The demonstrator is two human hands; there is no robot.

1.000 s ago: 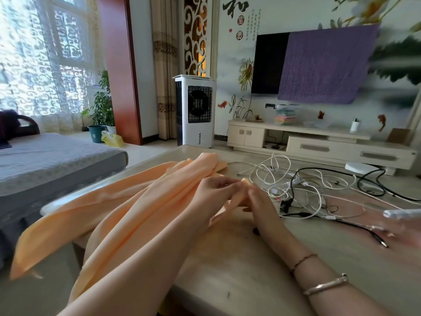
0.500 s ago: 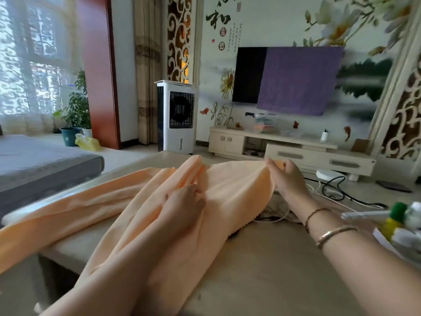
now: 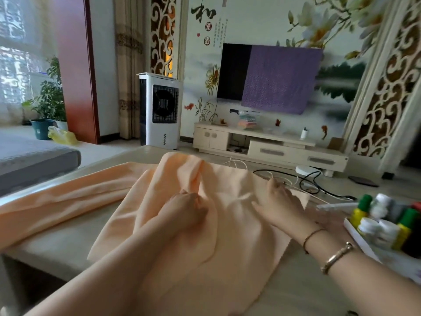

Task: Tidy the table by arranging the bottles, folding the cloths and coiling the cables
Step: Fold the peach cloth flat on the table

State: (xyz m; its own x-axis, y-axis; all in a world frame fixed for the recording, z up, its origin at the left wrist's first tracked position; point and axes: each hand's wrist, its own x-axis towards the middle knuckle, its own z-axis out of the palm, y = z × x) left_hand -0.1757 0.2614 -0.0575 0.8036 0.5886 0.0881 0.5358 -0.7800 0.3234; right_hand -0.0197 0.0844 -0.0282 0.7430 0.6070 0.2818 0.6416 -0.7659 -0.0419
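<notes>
Both hands' grips lie flat: left hand [image 3: 184, 207] and right hand [image 3: 276, 201] press peach cloth [image 3: 230, 236].

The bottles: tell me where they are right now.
In the head view the bottles stand clustered in a white tray at the table's right edge, just right of the right hand and the peach cloth.

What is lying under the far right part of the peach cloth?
White and black cables stick out past the peach cloth beside the right hand. How far they run under it is hidden. The left hand rests on top.
</notes>
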